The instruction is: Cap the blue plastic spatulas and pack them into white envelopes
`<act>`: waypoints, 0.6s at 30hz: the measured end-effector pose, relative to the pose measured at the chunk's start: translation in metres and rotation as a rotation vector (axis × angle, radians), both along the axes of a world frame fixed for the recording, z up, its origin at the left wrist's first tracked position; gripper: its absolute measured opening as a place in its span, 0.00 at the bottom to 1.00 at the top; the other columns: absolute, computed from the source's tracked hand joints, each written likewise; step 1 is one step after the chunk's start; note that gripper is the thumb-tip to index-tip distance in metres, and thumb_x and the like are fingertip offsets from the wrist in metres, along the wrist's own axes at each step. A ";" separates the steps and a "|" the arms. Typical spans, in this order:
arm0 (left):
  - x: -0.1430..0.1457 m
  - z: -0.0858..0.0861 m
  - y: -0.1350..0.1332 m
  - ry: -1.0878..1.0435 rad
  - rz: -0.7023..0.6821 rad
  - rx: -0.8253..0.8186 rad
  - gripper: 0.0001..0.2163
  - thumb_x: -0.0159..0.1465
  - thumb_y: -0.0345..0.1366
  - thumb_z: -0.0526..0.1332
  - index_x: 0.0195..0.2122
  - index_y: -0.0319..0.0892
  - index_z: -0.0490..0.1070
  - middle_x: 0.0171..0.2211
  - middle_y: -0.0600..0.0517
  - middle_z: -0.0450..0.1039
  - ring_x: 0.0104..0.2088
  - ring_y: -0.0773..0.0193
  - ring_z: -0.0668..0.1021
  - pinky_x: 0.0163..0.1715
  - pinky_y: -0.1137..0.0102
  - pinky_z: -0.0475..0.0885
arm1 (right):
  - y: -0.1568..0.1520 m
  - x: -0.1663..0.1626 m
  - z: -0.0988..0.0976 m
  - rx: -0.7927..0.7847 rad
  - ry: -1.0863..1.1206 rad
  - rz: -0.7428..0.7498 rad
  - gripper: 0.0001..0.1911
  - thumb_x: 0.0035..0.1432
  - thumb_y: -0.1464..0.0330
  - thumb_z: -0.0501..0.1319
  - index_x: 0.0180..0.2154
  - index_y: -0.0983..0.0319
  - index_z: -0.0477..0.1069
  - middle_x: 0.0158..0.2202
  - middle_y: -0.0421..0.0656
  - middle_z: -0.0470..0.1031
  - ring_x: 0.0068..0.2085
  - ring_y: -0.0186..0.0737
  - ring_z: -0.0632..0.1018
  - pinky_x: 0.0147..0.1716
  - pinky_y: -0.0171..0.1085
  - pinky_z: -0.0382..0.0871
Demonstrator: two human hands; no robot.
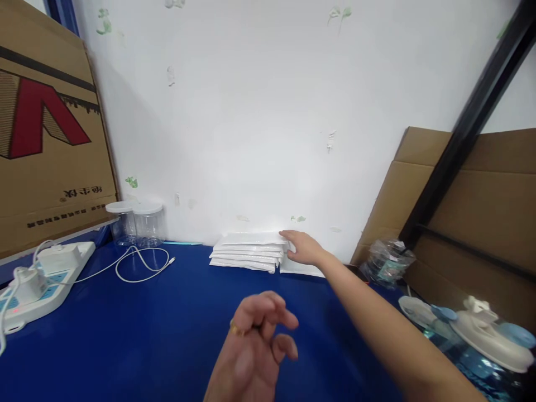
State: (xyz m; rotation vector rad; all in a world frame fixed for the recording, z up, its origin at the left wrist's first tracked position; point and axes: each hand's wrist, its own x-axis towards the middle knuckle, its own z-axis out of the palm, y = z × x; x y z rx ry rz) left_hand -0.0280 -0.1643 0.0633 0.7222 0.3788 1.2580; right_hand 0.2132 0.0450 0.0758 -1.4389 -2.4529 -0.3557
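Observation:
A stack of white flat packets [247, 251], which look like padded mailers, lies against the wall on the blue table. My right hand [305, 247] reaches to the stack's right edge, its fingertips at the top corner and the thumb apart below them. Partly hidden under that hand, another white packet [299, 268] lies flat beside the stack. In front of the stack, my left hand [255, 340] hovers palm up over the table, fingers loosely curled and apart, with nothing in it. A ring shows on one finger.
A white power strip [54, 285] with plugs and a looped white cable [138, 279] is at left, near two clear lidded jars [148, 226]. A large cardboard box [50, 139] stands behind them. At right are a plastic-wrapped item [389, 262], a blue jug [486, 357] and cardboard [494, 206].

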 end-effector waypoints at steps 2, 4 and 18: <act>0.016 -0.001 0.021 -0.042 -0.008 -0.095 0.19 0.51 0.43 0.63 0.45 0.50 0.70 0.49 0.47 0.68 0.51 0.50 0.69 0.38 0.64 0.72 | 0.007 -0.020 -0.001 -0.009 -0.119 -0.090 0.23 0.54 0.72 0.55 0.53 0.61 0.64 0.50 0.48 0.71 0.51 0.45 0.71 0.49 0.40 0.61; 0.026 -0.007 0.036 -0.074 -0.023 -0.212 0.18 0.55 0.39 0.61 0.47 0.47 0.68 0.51 0.47 0.66 0.52 0.53 0.69 0.38 0.67 0.72 | 0.010 -0.030 0.002 -0.015 -0.176 -0.184 0.17 0.58 0.73 0.52 0.48 0.59 0.67 0.44 0.48 0.75 0.45 0.44 0.75 0.43 0.39 0.64; 0.045 -0.046 0.085 -0.067 0.087 -0.516 0.19 0.55 0.37 0.65 0.47 0.49 0.65 0.52 0.49 0.64 0.53 0.61 0.69 0.47 0.69 0.69 | -0.105 -0.012 0.027 -0.101 0.248 -0.144 0.13 0.59 0.65 0.51 0.40 0.59 0.73 0.33 0.43 0.77 0.35 0.42 0.76 0.33 0.35 0.63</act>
